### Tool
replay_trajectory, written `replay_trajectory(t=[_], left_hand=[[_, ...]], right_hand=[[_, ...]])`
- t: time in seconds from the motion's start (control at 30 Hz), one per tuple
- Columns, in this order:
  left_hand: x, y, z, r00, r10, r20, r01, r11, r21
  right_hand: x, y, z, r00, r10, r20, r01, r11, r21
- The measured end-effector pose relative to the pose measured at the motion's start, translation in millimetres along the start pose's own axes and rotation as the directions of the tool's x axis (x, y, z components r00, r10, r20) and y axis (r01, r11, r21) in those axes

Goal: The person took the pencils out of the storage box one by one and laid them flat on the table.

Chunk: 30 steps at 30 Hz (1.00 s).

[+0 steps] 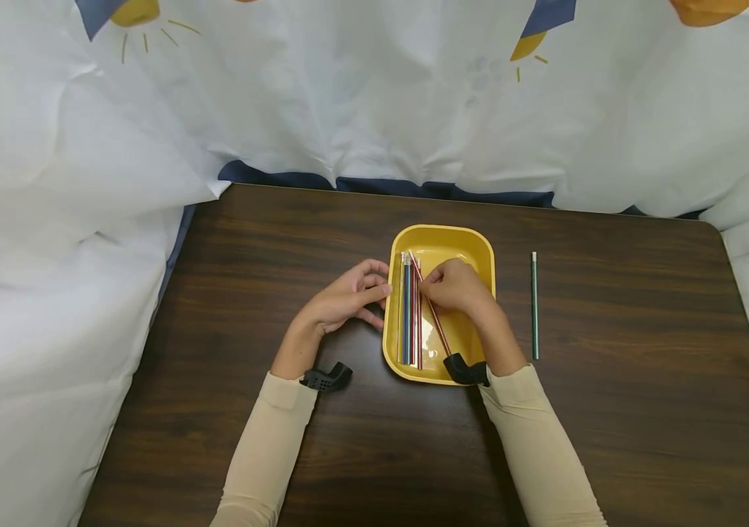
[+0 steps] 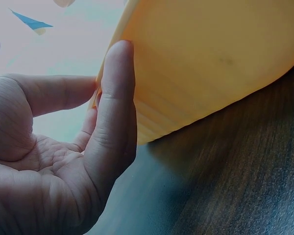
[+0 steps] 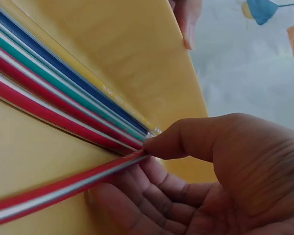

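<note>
Right hand (image 1: 456, 287) pinches a red-striped pencil (image 1: 432, 311) between thumb and curled fingers (image 3: 152, 188), holding it slanted over the yellow plastic rectangular tray (image 1: 473, 252) on the dark wooden table (image 1: 249, 241). Head view shows the pencil crossing the row of coloured pencils (image 1: 408, 311) lying along the tray's left side; right wrist view shows the pinch sits near the pencil's end. Left hand (image 1: 348, 296) has loosely bent fingers (image 2: 115, 98) touching the tray's outer left wall, seen only in left wrist view. A green pencil (image 1: 534, 306) lies on the table, right of the tray, well apart.
</note>
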<state>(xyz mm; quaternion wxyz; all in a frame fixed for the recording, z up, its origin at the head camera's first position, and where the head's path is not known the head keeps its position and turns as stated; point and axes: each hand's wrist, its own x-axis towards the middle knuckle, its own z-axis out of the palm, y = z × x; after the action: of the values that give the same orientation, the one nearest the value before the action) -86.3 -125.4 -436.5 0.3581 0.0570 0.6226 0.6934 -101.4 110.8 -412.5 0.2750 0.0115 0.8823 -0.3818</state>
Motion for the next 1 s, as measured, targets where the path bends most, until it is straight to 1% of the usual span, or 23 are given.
replay_trajectory(t=[0.13, 0.4, 0.6, 0.73, 0.87, 1.0], left_hand=[[0.4, 0.2, -0.6, 1.0, 0.005, 0.001, -0.005, 1.0, 0.002], [0.4, -0.2, -0.1, 1.0, 0.01, 0.013, -0.01, 1.0, -0.004], [-1.0, 2.9, 1.9, 1.0, 0.003, 0.006, -0.003, 1.0, -0.009], [-1.3, 4.2, 2.7, 1.0, -0.005, -0.004, 0.005, 1.0, -0.007], [-1.4, 4.3, 2.6, 1.0, -0.01, -0.001, 0.01, 1.0, -0.014], [-0.6, 2.9, 2.5, 1.0, -0.014, 0.006, 0.015, 1.0, -0.024]], right_hand=[[-1.3, 2, -2, 1.0, -0.021, -0.019, 0.022, 0.999, 0.026], [-3.8, 3, -4, 0.996, -0.068, -0.062, 0.071, 0.997, 0.04], [-10.3, 2, -8, 0.99, -0.115, -0.088, 0.123, 0.988, 0.094], [-16.3, 3, -11, 0.986, -0.123, -0.11, 0.136, 0.984, 0.112], [-24.6, 3, -17, 0.977, -0.15, -0.152, 0.166, 0.981, 0.101], [-34.4, 3, -23, 0.963, -0.19, -0.189, 0.204, 0.977, 0.056]])
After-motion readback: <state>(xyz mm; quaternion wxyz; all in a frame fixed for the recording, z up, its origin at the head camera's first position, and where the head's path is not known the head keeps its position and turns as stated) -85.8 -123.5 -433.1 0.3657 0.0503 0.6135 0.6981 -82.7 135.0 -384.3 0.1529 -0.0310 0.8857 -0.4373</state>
